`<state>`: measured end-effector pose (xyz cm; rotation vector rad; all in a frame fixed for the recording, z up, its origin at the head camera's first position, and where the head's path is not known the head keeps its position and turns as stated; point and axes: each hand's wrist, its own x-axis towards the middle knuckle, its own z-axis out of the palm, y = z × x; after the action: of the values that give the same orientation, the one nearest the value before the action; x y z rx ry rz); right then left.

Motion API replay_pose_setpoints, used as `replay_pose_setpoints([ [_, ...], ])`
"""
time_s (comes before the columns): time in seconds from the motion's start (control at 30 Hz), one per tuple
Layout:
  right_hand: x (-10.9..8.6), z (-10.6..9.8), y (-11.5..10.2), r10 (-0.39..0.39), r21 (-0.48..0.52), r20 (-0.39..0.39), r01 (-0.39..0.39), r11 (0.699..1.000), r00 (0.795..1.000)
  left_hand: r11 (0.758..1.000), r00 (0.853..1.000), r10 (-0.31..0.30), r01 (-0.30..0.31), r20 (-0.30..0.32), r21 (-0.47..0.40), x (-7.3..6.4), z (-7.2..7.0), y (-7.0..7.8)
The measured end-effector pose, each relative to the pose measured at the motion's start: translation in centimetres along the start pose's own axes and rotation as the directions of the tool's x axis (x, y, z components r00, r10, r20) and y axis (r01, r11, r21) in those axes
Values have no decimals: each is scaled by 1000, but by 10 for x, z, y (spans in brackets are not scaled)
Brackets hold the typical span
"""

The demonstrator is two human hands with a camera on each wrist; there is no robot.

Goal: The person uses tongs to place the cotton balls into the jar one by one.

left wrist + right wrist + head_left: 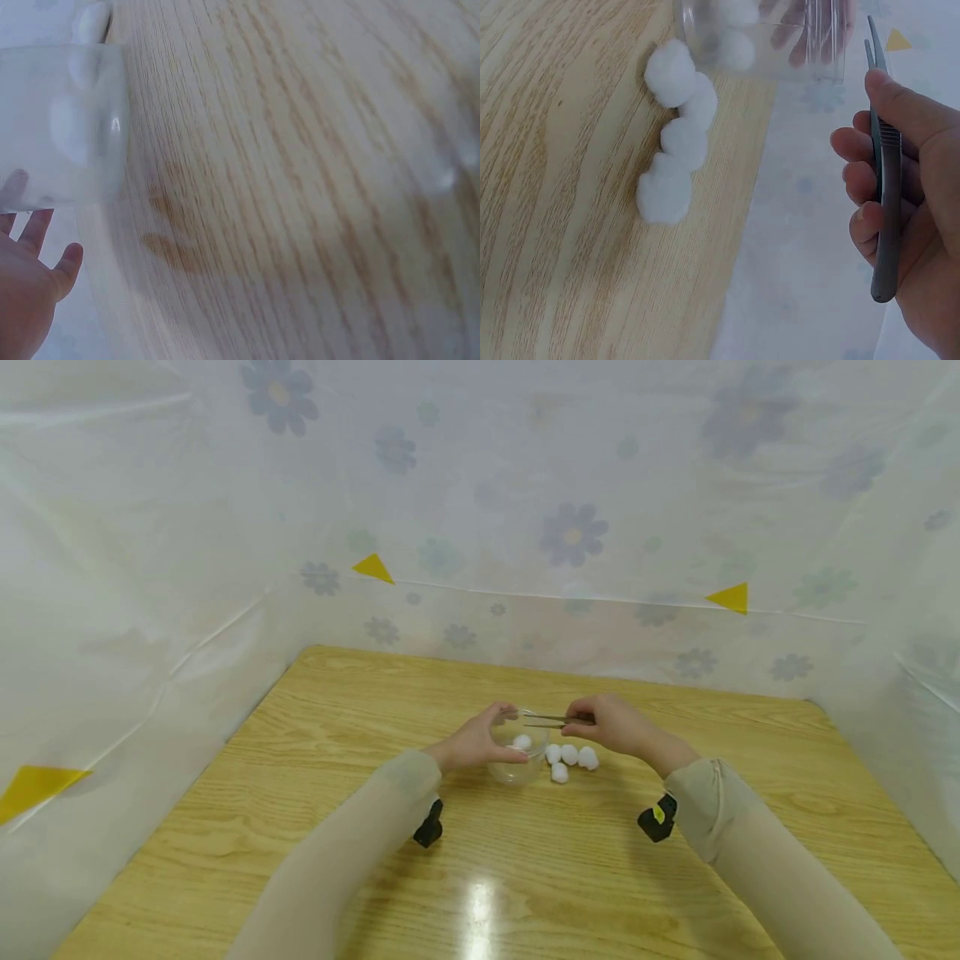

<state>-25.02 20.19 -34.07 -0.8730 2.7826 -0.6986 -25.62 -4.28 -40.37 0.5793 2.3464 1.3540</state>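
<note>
At the table, we grip the jar with the left hand and hold the tweezers, parted near its mouth, in the right hand, apparently mid-loading; the next move likely calls for lowering them to the balls beside the jar.

Four white cotton balls are lying on one wooden table, and at least one more is showing inside one clear container, though the exact number in there is staying unclear. Two hands, one left hand and one right hand, are appearing with one pair of tweezers. Two black wrist devices and three yellow triangles are also showing.
</note>
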Motion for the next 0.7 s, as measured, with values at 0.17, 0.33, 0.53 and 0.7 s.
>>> replay_pose_setpoints([
  [0.17, -3, 1, 5, -5, 3, -18, 5, 1000, 1000, 1000, 1000, 0, 0, 10, 1, -1, 0, 0],
  [0.33, -9, 0, 9, 8, 23, -27, -8, 1000, 1000, 1000, 1000, -2, 2, 11, 15, -1, 1, 0],
  [0.53, -17, -3, 18, 50, 25, -52, -49, 998, 997, 1000, 1000, 10, -10, 5, 19, -1, 0, -1],
  [0.7, -25, -7, 24, 59, 34, -69, -57, 998, 996, 1000, 1000, 9, -9, 0, 19, -2, 0, 0],
])
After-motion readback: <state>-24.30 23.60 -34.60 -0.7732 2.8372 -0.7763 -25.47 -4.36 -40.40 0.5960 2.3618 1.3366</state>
